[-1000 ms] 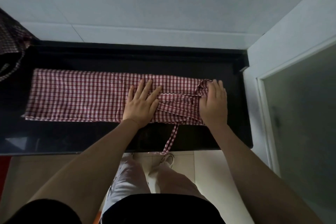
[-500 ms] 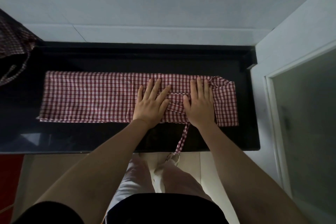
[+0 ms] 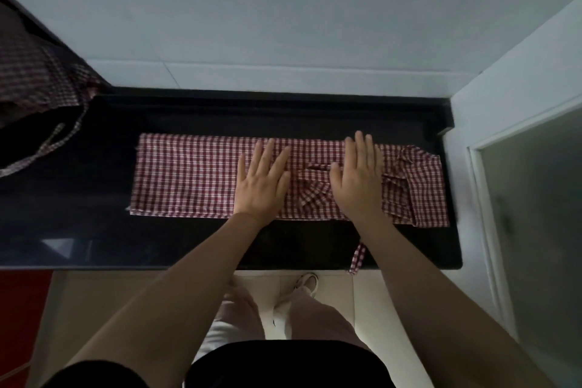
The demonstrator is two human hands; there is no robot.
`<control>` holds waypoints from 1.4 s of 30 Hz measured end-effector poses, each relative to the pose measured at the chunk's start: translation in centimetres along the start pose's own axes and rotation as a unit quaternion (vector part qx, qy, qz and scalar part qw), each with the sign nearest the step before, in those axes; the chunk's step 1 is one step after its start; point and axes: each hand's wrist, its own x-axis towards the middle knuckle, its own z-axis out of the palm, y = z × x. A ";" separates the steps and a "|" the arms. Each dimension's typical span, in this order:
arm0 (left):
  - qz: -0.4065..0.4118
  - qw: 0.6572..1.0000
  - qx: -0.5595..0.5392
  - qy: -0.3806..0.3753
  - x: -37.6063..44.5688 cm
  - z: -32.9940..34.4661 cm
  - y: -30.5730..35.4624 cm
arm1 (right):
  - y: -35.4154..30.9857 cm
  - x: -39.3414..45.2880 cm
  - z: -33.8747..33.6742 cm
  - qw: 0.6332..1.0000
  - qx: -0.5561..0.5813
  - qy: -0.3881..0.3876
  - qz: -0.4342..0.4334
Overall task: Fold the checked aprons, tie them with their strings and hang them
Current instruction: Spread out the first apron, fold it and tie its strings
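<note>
Nearest me, a loose string (image 3: 358, 257) dangled off the black counter (image 3: 94, 230) at lower centre. Mid-frame I pressed my left hand (image 3: 261, 184) and right hand (image 3: 357, 181), fingers straight, onto the folded apron (image 3: 189, 175), flattening creases. Another apron (image 3: 34, 82) waited upper left.

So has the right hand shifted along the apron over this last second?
Yes. The right hand slid leftward along the checked apron, away from its bunched end beside the white wall, toward the left hand.
</note>
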 end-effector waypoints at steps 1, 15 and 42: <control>-0.020 1.000 -0.002 0.006 -0.4 -0.7 -1.6 | -2.4 0.3 0.2 1.000 0.009 0.004 -0.024; -0.329 0.889 -0.319 0.013 -3.6 -9.0 -21.4 | -27.6 -0.4 4.2 0.967 0.032 -0.251 0.039; -0.273 0.795 -0.531 0.109 -2.9 -19.8 -23.1 | -36.7 4.3 -6.1 0.830 0.442 -0.271 0.204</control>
